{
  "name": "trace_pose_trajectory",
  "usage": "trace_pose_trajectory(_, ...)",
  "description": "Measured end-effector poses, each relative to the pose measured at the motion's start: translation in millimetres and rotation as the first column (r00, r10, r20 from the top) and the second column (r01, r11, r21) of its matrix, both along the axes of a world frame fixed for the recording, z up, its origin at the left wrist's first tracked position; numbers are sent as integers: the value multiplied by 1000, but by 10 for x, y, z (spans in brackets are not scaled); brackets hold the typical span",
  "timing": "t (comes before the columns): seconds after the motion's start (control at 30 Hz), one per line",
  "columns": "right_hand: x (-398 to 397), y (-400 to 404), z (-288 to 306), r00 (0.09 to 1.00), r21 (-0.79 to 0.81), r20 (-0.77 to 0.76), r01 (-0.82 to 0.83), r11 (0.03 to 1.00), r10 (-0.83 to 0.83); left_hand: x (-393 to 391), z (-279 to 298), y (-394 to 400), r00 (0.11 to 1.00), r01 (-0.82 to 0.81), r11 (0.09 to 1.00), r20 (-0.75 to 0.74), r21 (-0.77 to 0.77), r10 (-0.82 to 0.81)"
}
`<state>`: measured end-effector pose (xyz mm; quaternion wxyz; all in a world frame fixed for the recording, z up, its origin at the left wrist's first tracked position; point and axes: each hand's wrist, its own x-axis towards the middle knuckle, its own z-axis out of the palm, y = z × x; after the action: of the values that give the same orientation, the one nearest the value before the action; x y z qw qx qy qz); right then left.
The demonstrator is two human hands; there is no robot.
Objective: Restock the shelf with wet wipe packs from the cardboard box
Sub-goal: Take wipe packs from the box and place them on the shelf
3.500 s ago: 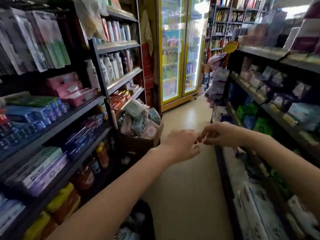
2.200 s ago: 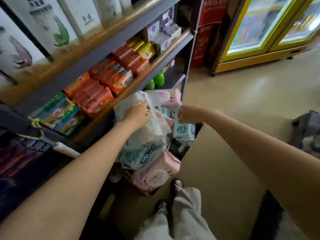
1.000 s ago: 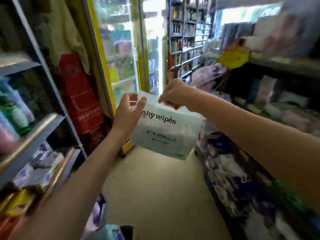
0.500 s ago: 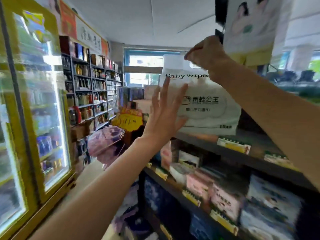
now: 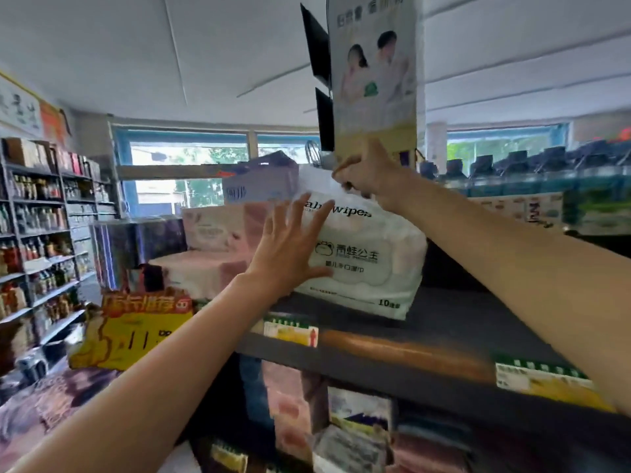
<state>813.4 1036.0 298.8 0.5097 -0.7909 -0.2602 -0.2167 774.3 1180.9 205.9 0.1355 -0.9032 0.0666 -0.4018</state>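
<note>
shop shelf: wipes pack standing; left hand flat against, right hand grip pinching top.

Two bare hands show: the left hand at frame centre and the right hand above it. One white plastic baby-wipes pack sits mid-frame. Two pink tissue bundles stack left of centre. Two green-and-yellow paper price tags line the dark shelf edge below.
</note>
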Motion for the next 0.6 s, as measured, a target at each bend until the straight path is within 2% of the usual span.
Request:
trace_pose_trajectory(0.03,101,88,-54,999,-38,-36,-4,999,3,150,-49,120,999,-6,998,40,70,3)
trace_pose_trajectory(0.1,262,259,-147,993,-153,-115,-16,988,-2,432,-91,296,996,58,991,65,117,-66)
trace_pose_trajectory(0.17,313,428,-204,992,-380,-119,1,925,-50,637,-147,367,989,139,980,-76,142,-129)
trace_pose_trajectory(0.2,324,493,-218,995,-501,-58,45,864,-86,712,-177,378,973,180,975,-170,128,-157)
trace_pose_trajectory(0.3,258,491,-250,946,-781,274,323,534,-171,812,-190,397,947,232,970,-246,73,-208)
trace_pose_trajectory(0.33,227,413,-276,937,-836,300,348,424,-177,839,-192,423,941,247,967,-253,67,-223)
trace_pose_trajectory(0.4,171,192,-384,959,-939,165,225,262,-231,840,-185,496,932,276,958,-265,73,-248)
trace_pose_trajectory(0.47,145,22,-582,945,-963,98,169,208,-312,851,-177,576,935,263,961,-268,90,-231)
trace_pose_trajectory(0.6,365,61,-842,908,-892,283,368,263,-310,982,-127,571,948,153,985,-292,76,-125)
